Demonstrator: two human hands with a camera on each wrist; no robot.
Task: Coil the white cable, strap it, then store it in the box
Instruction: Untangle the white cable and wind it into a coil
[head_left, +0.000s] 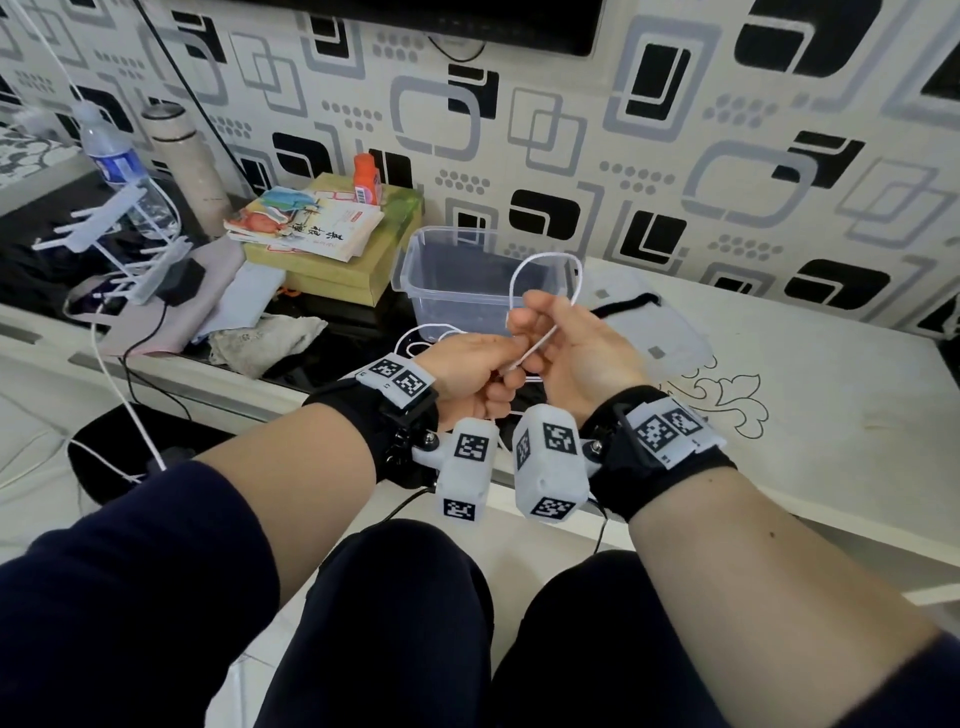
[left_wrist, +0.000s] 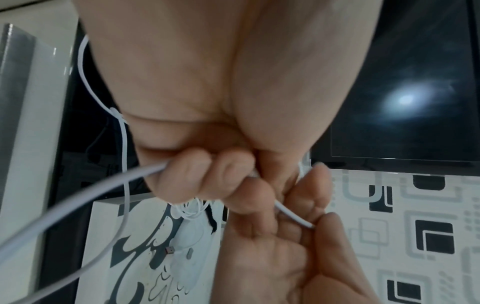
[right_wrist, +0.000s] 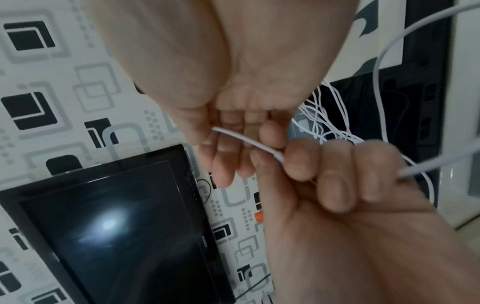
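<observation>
The cable (head_left: 540, 291) is making its first loop in the air, just in front of the box (head_left: 467, 280). The left hand (head_left: 467, 364) is closing its fingers around one part, and the right hand (head_left: 566, 343) is pinching the cable next to it. I judge the coiling is only beginning; next, the loose length needs gathering into more loops.
</observation>
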